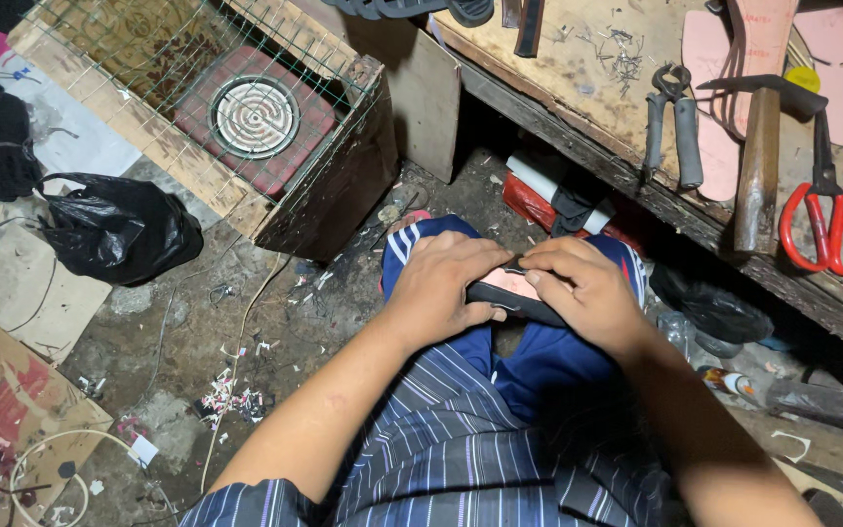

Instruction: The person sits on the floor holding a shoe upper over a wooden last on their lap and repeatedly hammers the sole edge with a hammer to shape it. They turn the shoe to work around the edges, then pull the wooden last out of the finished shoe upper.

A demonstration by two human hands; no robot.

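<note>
Red scissors (829, 226), hammer (759, 161), pliers (672, 125) on bench; black bag (119, 226) on floor

The sandal sole (514, 293) lies on the person's knees, between the left hand (446, 283) and the right hand (582, 288), which both grip it. To the right, on the workbench (578, 88), the pliers (673, 127), the hammer (761, 156) and the scissors (828, 210) lie side by side. To the left, on the floor, stands the wooden crate (324, 185) with a heater (254, 117) inside it, and a plastic bag (119, 229) lies left of the crate.
</note>
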